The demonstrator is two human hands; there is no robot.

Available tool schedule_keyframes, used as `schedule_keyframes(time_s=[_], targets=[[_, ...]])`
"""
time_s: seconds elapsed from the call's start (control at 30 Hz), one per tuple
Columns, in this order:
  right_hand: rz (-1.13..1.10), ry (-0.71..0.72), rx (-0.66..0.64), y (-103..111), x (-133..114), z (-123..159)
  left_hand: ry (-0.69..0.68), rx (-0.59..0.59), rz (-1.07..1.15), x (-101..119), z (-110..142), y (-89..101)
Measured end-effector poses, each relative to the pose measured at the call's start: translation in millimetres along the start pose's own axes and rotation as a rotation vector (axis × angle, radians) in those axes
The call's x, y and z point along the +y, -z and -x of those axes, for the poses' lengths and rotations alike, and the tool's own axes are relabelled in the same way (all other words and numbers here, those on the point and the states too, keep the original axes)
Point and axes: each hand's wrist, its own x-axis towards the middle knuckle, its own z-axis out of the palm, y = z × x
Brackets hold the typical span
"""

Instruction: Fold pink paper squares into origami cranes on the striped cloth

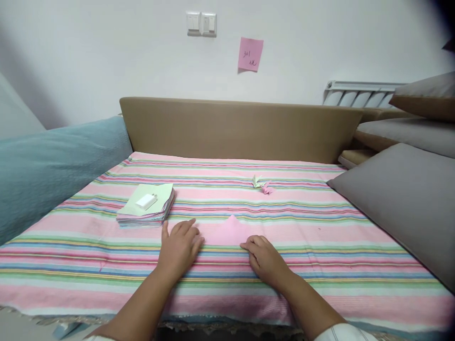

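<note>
A pink sheet of origami paper, folded to a triangle with its point away from me, lies flat on the striped cover. My left hand rests to the left of the paper, palm down, fingers spread and holding nothing. At the paper's right corner, the fingers of my right hand are drawn together on its edge, the thumb partly tucked below. Farther back sit two small folded paper cranes, a pale green crane and a pink crane.
Left of my hands is a stack of coloured paper with a white charger plug on top. A brown backrest closes off the far side. Grey cushions pile up at right; a blue-covered armrest stands at left.
</note>
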Motion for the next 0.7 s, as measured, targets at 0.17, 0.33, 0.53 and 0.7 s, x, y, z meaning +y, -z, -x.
schedule_keyframes(time_s=[0.17, 0.33, 0.53, 0.7], targets=[[0.022, 0.0, 0.001, -1.6, 0.8, -1.1, -0.388, -0.098, 0.236, 32.2, 9.9, -21.1], [0.039, 0.012, 0.002, -0.1, 0.4, -0.8, -0.458, -0.181, 0.227, 54.9, 16.2, -40.3], [0.012, 0.064, 0.032, -2.7, -3.2, 1.0, -0.437, -0.24, 0.214, 53.8, 14.2, -40.8], [-0.071, 0.22, 0.074, -14.0, -11.1, 0.5, -0.43, -0.245, 0.228, 54.3, 14.4, -38.7]])
